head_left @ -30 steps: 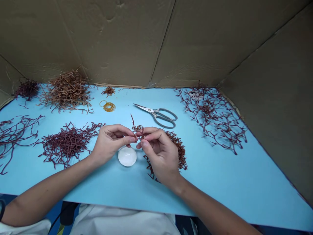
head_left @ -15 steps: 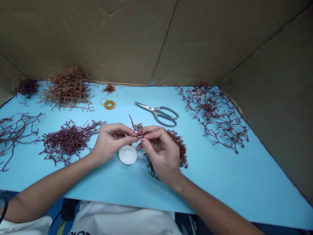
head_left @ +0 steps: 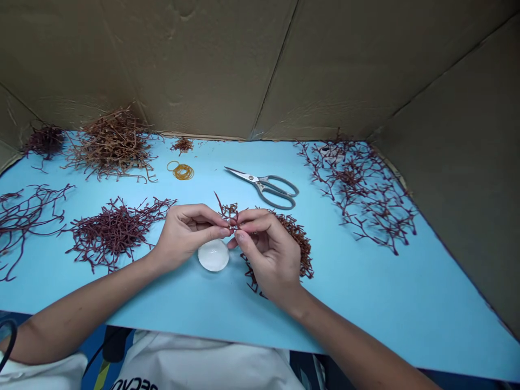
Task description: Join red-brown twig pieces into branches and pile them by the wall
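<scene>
Between my hands is a small reddish-brown twig piece (head_left: 220, 201), one thin end pointing up. My left hand (head_left: 184, 233) pinches it from the left with thumb and forefinger. From the right, my right hand (head_left: 270, 246) pinches the same piece, its fingertips close to the left ones. A small round white dish (head_left: 213, 255) sits below the fingertips. Partly hidden behind my right hand lies a heap of short brown twig pieces (head_left: 298, 238). Scissors (head_left: 264, 185) with grey handles rest beyond the hands.
Yellow rubber bands (head_left: 182, 171) and a few brown bits (head_left: 182, 144) lie at the back. Dark red twigs (head_left: 114, 230) and a brown twig heap (head_left: 114, 143) are on the left. Branching twigs (head_left: 357, 187) spread at the right. Cardboard walls (head_left: 203, 65) enclose the blue table (head_left: 365, 303).
The view has shifted slightly. My hands keep nearly the same pose, both still pinching the twig piece.
</scene>
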`<state>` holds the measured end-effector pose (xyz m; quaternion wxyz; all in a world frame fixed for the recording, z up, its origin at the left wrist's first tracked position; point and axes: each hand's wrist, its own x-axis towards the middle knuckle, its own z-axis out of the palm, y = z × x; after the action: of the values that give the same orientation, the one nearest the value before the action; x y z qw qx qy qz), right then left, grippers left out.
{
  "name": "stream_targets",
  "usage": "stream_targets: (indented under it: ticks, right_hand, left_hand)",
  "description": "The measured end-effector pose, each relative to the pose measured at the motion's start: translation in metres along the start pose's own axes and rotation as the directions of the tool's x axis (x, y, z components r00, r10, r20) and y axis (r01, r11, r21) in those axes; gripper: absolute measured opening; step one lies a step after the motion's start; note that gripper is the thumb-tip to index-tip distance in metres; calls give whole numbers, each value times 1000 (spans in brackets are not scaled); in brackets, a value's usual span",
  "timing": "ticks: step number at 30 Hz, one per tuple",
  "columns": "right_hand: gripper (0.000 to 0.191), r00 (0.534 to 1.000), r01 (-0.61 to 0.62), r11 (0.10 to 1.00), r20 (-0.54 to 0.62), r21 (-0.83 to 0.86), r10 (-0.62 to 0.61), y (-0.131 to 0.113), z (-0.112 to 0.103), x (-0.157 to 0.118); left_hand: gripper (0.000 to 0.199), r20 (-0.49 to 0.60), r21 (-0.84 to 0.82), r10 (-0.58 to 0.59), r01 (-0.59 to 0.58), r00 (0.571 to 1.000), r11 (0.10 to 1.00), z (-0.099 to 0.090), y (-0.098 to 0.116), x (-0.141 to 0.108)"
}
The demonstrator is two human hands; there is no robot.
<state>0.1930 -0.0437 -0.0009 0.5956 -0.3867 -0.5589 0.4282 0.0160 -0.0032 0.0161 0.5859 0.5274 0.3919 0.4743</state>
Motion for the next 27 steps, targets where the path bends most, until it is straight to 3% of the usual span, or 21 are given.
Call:
stream_targets:
  ticks: [16, 27]
  right_hand:
    - [3, 1000, -3, 1000, 10, -10, 3, 1, 0, -2]
    - [7, 999, -11, 1000, 43, 23, 10, 0, -1, -2]
  left_hand:
    - [28, -8, -51, -11, 10, 1000, 999, 1, -3, -2]
    - [24, 61, -33, 27, -25, 998, 999, -3, -6, -2]
